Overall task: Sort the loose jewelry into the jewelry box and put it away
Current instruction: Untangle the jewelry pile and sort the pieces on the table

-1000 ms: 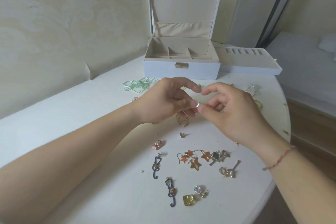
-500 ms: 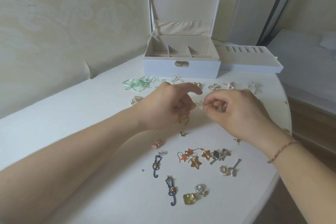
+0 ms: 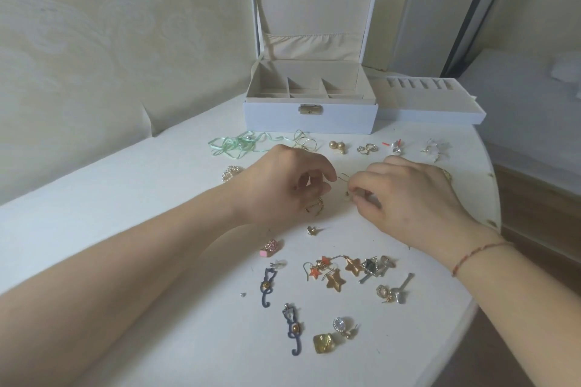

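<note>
Head view: my right hand (image 3: 415,195) pinches a small gold hook earring (image 3: 345,183) betw. thumb & forefinger, just above the surface (image 3: 125,198), about mid-way across it. My left hand (image 3: 283,185) is right beside it, fingers curled; can't tell if that grip has a hold on the earring wire or is just hovering near it, too small to see.

Progress, as I judge it: barely begun. The jewelry box (image 3: 309,116) stands open at the far edge of the surface, lid up, and every compartment I can see looks bare. Its lift-out tray (image 3: 430,104) sits to the right of the box at the far right edge, ring slots bare too.

Left to sort, i.e. nearly everything:
- far row just in front of the box: green ribbon (image 3: 234,144), gold hoops (image 3: 303,143), pearl studs (image 3: 338,146), small silver hoops (image 3: 366,148), clear pieces further right.
- pearl ring (image 3: 231,172) left of my left hand; gold piece (image 3: 316,207) partly under that hand.
- near edge: two blue cat earrings (image 3: 267,287), star earrings (image 3: 333,273), yellow stone (image 3: 323,343), crystal stud (image 3: 341,324), pink charm (image 3: 269,247), misc. silver bits.

After that: tray back in, lid shut, box put away. None of it done yet.
</note>
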The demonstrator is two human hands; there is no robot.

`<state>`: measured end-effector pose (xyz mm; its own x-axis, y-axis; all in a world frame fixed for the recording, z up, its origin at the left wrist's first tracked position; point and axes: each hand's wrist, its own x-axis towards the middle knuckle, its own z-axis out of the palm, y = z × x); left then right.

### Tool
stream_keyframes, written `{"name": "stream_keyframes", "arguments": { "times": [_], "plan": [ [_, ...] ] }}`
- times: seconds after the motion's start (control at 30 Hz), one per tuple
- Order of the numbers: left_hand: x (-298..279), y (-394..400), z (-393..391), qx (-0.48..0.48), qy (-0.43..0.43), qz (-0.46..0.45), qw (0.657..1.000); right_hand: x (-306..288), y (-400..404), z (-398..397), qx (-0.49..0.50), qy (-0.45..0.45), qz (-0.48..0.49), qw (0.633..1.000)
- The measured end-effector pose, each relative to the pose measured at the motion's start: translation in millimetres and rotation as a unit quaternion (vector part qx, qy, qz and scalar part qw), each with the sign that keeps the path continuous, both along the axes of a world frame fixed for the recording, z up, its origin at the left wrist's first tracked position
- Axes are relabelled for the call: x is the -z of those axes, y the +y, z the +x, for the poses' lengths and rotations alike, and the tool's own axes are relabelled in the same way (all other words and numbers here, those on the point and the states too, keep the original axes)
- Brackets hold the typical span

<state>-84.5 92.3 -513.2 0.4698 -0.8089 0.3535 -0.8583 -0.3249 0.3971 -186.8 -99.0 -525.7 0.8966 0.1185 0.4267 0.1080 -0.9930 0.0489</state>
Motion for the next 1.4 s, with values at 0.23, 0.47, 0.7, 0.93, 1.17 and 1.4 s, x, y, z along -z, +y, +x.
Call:
{"name": "stream_keyframes", "arguments": {
  "times": [0.23, 0.47, 0.7, 0.93, 1.17, 1.4],
  "plan": [
    [-2.4, -0.3, -4.1, 0.022, 0.004, 0.027, 0.999, -5.5, -4.8, -2.2, -0.005, 0.055, 0.051, 0.997],
    [-4.2, 0.5, -5.9, 0.031, 0.010, 0.036, 0.999, -8.6, -7.7, -11.0, -0.022, 0.057, 0.133, 0.989],
    [-1.2, 1.0, -4.6, 0.030, 0.005, 0.012, 0.999, -25.4, 36.9, -64.5, -0.249, 0.057, 0.135, 0.957],
    [-27.0, 12.4, 1.4, 0.058, 0.025, 0.090, 0.994, -7.0, 53.9, -74.8, -0.318, 0.145, 0.031, 0.936],
    [-60.6, 31.8, -8.2, 0.041, 0.131, 0.441, 0.887, -5.9, 55.1, -71.8, -0.280, 0.045, 0.132, 0.950],
    [-45.7, 23.0, -16.3, 0.028, 0.095, 0.473, 0.876, -8.9, 44.7, -65.2, -0.176, 0.066, 0.378, 0.907]
  ]
}}
